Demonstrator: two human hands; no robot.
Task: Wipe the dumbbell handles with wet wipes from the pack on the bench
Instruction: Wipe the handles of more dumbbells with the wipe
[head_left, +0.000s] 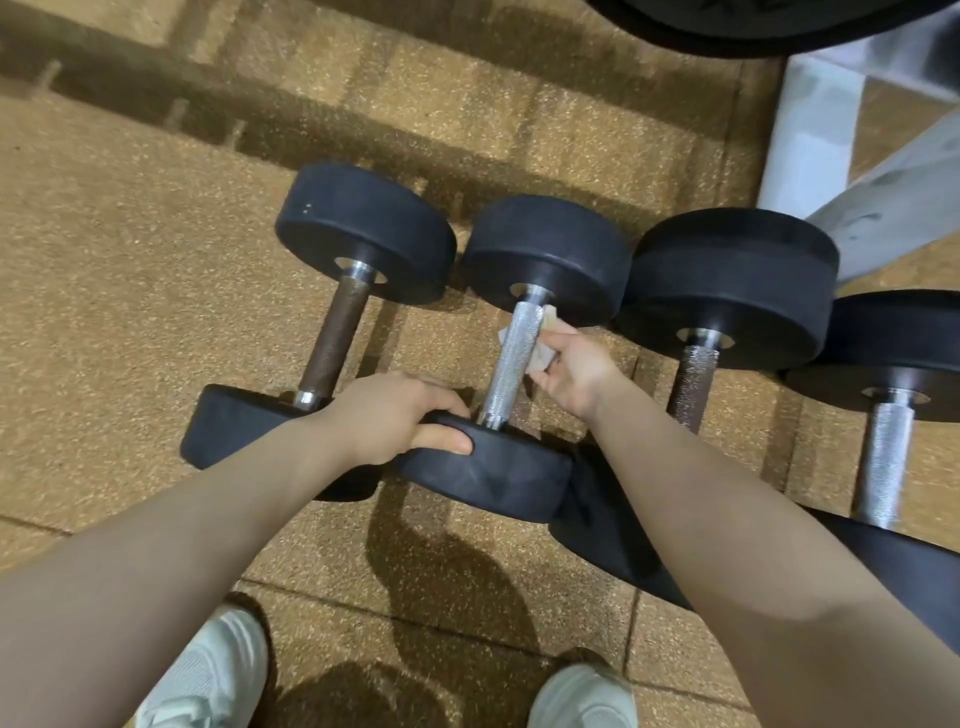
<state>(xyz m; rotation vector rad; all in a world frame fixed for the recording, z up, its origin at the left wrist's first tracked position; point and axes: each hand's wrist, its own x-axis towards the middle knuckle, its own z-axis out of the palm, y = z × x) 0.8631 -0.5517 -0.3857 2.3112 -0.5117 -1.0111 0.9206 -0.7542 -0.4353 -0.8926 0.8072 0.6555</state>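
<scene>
Speckled floor (130, 312): left hand (395, 415) grips dumbbell (511, 358), right hand (574, 364) pinches wipe (540, 358).

Four dumbbells (524, 358) side by side on floor (130, 312) — shoes (582, 696) nearest.

2 pale shoes (208, 675) on speckled rubber floor (130, 312) (grey metal frame (831, 156) behind).

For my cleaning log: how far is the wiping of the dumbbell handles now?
In hand: the right hand presses a white wet wipe to the shiny knurled steel handle; the left hand grips its black rubber head. Probably left: the brown rusty handle.
</scene>
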